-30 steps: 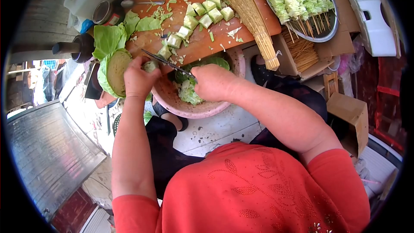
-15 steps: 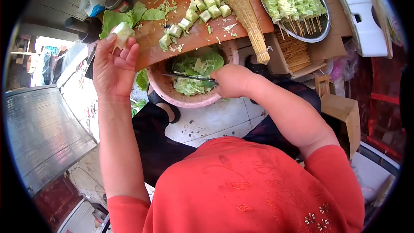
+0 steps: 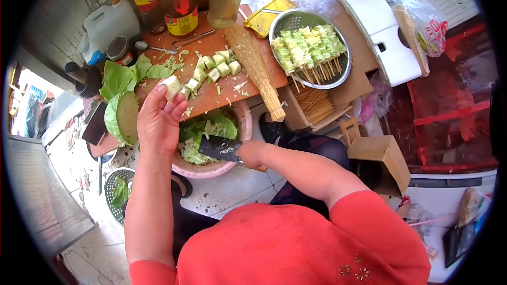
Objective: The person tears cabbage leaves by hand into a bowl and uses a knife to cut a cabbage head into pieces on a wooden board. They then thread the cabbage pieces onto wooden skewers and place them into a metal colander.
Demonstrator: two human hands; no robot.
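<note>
My left hand [image 3: 160,121] is raised over the board's near left corner, its fingers closed round a pale chunk of cabbage core [image 3: 171,87]. In my right hand [image 3: 252,154] is a cleaver [image 3: 217,149], its dark blade turned broadside above the pink basin [image 3: 232,169]. Cabbage leaves and scraps [image 3: 194,153] lie inside that basin. Beyond my left hand, several cut pieces of cabbage core [image 3: 215,66] and green shreds rest on the orange-brown cutting board [image 3: 208,103]. A cut cabbage [image 3: 122,119] sits to the left, its flat side showing.
A straw brush [image 3: 252,60] lies across the board's right side. Cabbage skewers fill a metal colander [image 3: 346,74] at the back right, above a box of bamboo sticks [image 3: 312,105]. Bottles [image 3: 182,13] stand behind the board. A green-leaf-holding strainer [image 3: 112,179] is at lower left.
The view has shifted, showing more at the back and left. The cleaver's blade has turned from edge-on to broadside over the basin. My left hand still grips the core chunk.
</note>
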